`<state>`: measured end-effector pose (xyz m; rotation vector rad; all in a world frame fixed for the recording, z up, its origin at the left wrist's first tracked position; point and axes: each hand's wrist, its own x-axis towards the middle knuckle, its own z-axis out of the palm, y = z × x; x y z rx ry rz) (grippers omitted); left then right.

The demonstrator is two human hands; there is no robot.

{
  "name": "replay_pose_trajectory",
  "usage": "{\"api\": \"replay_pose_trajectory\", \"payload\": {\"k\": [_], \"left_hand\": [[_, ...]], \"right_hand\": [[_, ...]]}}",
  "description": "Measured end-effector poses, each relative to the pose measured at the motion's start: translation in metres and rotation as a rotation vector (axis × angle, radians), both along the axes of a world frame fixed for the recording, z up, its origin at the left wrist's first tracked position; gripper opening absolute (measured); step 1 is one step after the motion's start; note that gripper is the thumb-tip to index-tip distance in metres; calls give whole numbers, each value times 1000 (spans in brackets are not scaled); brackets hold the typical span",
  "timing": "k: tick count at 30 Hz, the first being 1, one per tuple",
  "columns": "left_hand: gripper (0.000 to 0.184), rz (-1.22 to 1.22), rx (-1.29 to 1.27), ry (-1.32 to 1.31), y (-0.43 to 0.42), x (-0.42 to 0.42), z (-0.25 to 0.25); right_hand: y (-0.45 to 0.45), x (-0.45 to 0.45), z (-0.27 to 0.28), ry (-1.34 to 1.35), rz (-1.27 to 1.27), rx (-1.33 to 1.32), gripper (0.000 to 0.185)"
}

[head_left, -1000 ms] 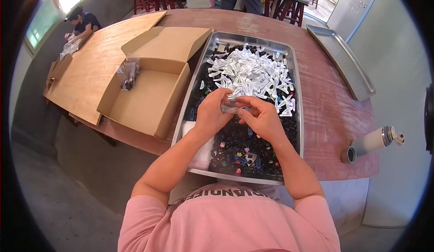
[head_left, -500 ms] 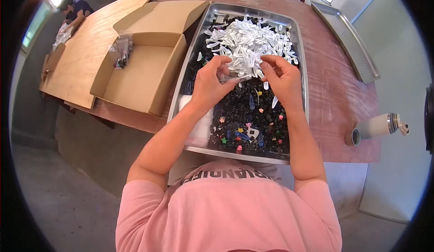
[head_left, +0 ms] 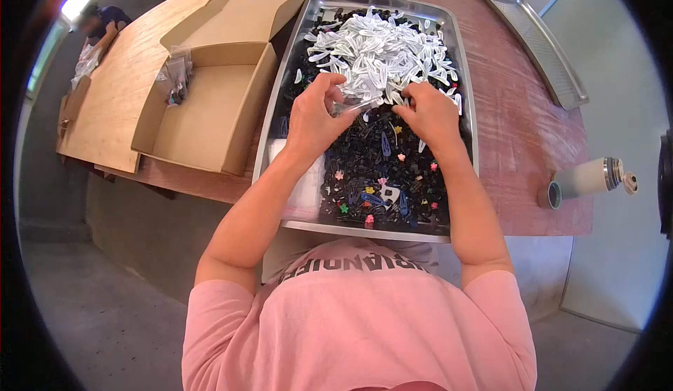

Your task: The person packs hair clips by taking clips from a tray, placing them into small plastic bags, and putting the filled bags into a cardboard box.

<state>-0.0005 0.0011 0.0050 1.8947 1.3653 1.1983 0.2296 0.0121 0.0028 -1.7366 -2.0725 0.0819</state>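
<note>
A metal tray (head_left: 364,232) in front of me holds a heap of white snap hair clips (head_left: 378,47) at its far end. Dark small pieces (head_left: 350,163) with a few coloured flowers and blue clips fill the near part. My left hand (head_left: 310,116) pinches a small clear plastic bag (head_left: 356,105) over the heap's near edge. Just to the right, my right hand (head_left: 434,116) is closed at the heap's edge, thumb and finger on a white hair clip, partly hidden by the fingers. White, thin plastic bags (head_left: 303,188) lie stacked in the tray's near left corner.
Left of the tray stands an open cardboard box (head_left: 200,114) with filled small bags (head_left: 179,79) inside. A second metal tray (head_left: 536,44) lies far right. A flask (head_left: 589,177) and its cup (head_left: 551,195) are at the right edge. Another person (head_left: 105,26) sits far left.
My right hand has moved slightly away and closed its fingers at the heap's near edge. My left hand still holds the bag. The whole view has shifted a little.
</note>
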Motion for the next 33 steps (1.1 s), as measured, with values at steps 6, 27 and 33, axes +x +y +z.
{"api": "replay_pose_trajectory", "payload": {"k": [6,27,33], "left_hand": [[52,-18,8,0,0,1,-1],[52,-121,-26,-45,-2,5,-6],[55,-141,-103,-146,-1,4,-3]], "right_hand": [[7,1,-10,20,15,-3,25],[-26,-37,29,870,299,83,16],[-19,-24,35,942,191,155,15]]}}
